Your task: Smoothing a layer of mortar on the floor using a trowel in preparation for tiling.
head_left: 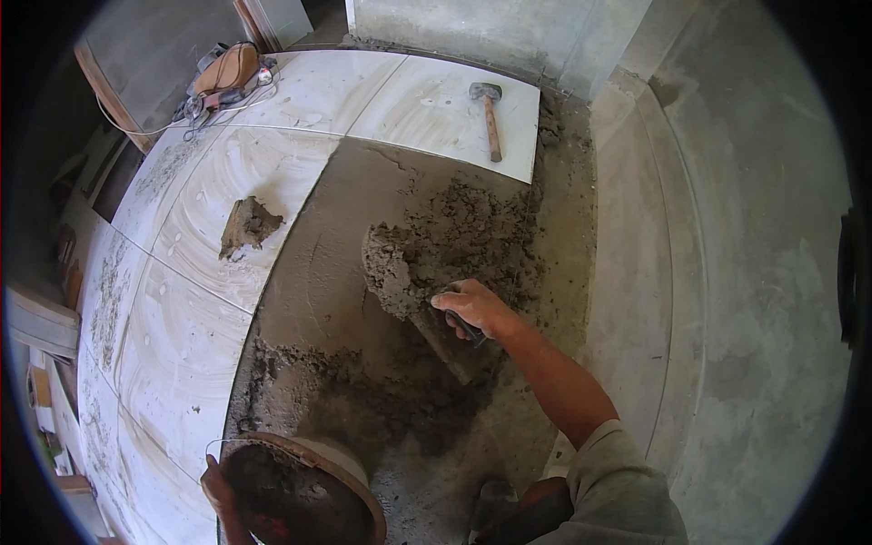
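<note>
A bare grey wall (763,236) rose along the right, with a paler band (636,209) at its foot. Another plain grey wall stood at the far side (481,32). Large white floor tiles (182,354), smeared brown, spread across the left and far floor. Wooden trim (113,95) edged the far-left wall (163,59) in soft light.

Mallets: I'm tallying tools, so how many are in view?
1: a wooden-handled mallet, lying on the white tile at the top, right of centre. Others may be hidden in the clutter at far left.
</note>
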Available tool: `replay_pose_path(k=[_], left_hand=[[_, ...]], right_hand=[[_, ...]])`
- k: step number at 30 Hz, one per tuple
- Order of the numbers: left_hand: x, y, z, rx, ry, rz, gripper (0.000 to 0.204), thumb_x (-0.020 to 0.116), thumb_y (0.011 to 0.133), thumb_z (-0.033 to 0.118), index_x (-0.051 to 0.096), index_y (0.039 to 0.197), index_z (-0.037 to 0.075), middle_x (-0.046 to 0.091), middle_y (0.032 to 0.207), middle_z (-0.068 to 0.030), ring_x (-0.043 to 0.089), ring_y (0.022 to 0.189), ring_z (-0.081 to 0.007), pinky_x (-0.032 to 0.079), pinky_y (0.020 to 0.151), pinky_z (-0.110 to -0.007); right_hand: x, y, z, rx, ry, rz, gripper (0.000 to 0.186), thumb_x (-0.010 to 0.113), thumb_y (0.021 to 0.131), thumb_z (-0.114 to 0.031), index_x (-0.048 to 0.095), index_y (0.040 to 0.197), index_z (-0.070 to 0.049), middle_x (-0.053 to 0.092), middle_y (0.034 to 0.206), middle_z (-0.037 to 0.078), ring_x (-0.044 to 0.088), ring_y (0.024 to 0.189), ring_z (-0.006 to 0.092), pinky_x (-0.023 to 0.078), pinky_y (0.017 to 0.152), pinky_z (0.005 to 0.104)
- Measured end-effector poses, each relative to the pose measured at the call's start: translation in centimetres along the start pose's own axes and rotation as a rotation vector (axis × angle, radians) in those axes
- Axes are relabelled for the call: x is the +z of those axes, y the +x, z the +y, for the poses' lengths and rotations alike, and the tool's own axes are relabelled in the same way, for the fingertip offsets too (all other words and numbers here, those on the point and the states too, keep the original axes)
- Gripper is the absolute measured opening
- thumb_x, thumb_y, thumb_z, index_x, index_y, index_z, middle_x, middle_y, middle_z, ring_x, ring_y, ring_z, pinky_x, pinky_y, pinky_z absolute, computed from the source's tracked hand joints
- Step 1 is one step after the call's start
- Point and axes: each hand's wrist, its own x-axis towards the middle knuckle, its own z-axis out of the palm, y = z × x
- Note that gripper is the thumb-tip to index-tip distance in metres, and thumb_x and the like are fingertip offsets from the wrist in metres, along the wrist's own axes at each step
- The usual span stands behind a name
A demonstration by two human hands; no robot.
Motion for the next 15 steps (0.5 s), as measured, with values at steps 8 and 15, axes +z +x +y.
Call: replay_pose_path(k=[8,15], left_hand=[[0.3,-0.3,-0.5,-0.066,-0.069,0.035,0.069,0.036,0.098,0.05,0.053,0.056,-0.002,0.044,0.046,-0.008,0.035,0.047,-0.0204,0.03,0.048,-0.043],[0.2,-0.5,0.3,-0.075,-0.06,0.015,0.066,0.034,0.101,0.047,0.055,0.056,0.003,0.045,0.048,-0.0022,0.034,0.048,-0.0148,0.029,0.045,-0.039]], right_hand=[[-3.5,-0.8,0.1,-0.038,0.074,0.133,0.03,0.064,0.083,-0.029,0.058,0.085,0.0,0.054,0.064,0.006,0.051,0.045,0.0147,0.04,0.041,0.0306],[-8.1,1.0,0.4,-0.286,-0.944,0.806,0.037,0.061,0.086,-0.033,0.057,0.09,0.003,0.063,0.076,0.019,0.065,0.071,0.0336,0.05,0.064,0.0459]])
